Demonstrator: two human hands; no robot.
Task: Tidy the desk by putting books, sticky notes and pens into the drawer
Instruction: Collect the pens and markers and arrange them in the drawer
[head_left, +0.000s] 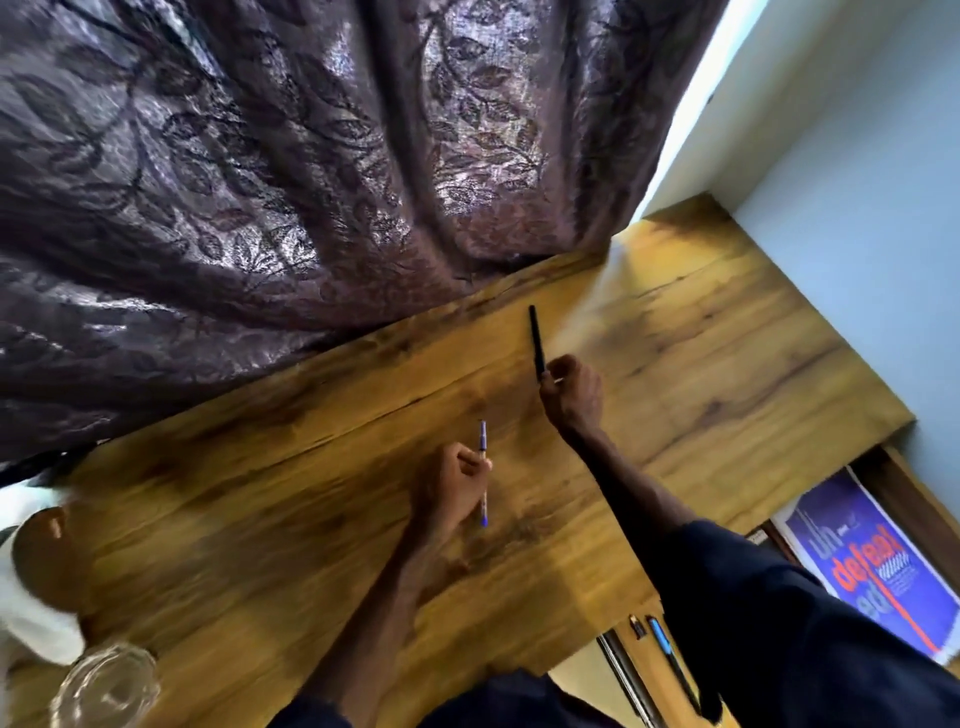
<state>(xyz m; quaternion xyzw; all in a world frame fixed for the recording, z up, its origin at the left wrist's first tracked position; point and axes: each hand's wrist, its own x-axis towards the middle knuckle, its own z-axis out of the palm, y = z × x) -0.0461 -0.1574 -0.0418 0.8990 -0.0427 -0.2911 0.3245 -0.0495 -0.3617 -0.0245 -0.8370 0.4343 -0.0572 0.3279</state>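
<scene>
Your left hand (452, 483) grips a blue pen (483, 441) over the middle of the desk (260, 519). Farther right, your right hand (571, 397) pinches a black pen (536, 338) by its near end. A blue book (883, 566) lies in the open drawer (906, 491), near right.

Home study corner: wooden desk (701, 332), brocade curtain (234, 182), open drawer (639, 654).

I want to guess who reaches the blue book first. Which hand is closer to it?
Right. The right hand, pinching a black pen, is above the desk to the left of the blue book. The left hand, gripping a blue pen, is farther left still.
</scene>
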